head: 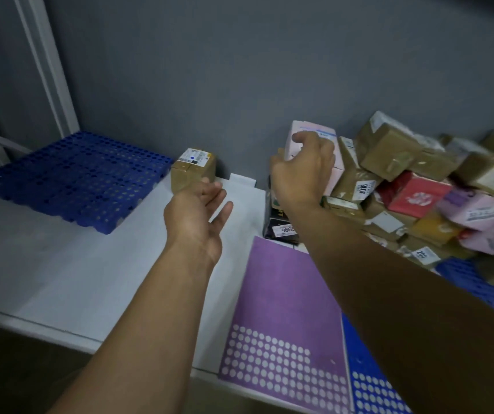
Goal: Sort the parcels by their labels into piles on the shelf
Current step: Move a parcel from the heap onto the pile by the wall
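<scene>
- One placed so far, by the look of it: brown parcel (193, 171) alone on the white shelf (60, 264), against the wall.
- Left grip (197, 216) spread and empty, just in front of that parcel.
- Right grip (302, 171) curled round pink box (310, 127) atop the heap (413, 195) at right.
- Most of the sorting left, judging by that heap.

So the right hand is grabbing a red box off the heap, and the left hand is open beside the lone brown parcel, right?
Not quite. In the head view the right hand grips a pale pink box, not a red one. The left hand is indeed open beside the lone brown parcel.
</scene>
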